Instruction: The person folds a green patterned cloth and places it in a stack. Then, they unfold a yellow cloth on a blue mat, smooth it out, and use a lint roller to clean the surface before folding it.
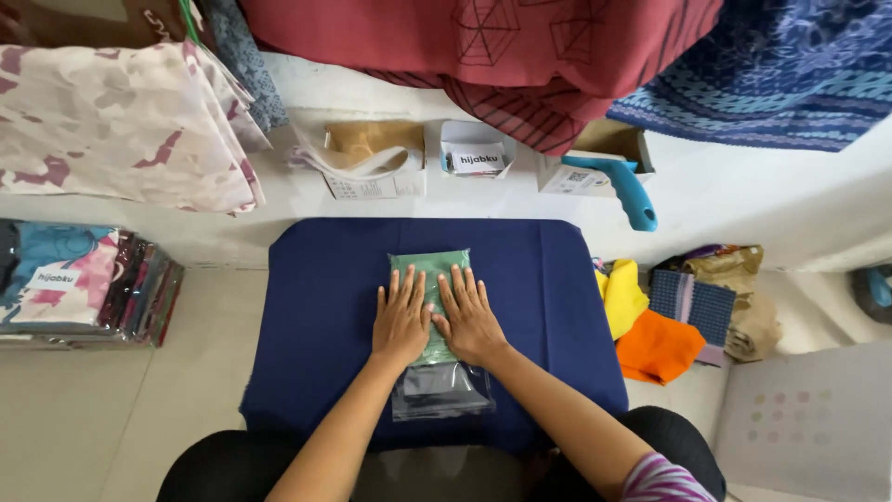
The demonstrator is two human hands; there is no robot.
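Both forearms reach forward from the dark-clad lap onto the navy pad (325, 307). Left hand (401, 319) and right hand (467, 318) lie side by side, palms flat, fingers spread, neither grip closed, pressing one folded green cloth (429, 263) inside a clear glossy plastic bag (442, 392) at the pad's middle. Right of the pad lie soft yellow (621, 295) and orange (658, 347) fabrics; beyond it, a blue handheld tool (624, 189).

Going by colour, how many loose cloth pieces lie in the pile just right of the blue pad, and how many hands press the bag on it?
Yellow cloth: 1
Orange cloth: 1
Blue checked cloth: 1
Tan cloth: 1
Hands on the clear bag of green cloth: 2, left hand and right hand
Total: 4 cloths, 2 hands
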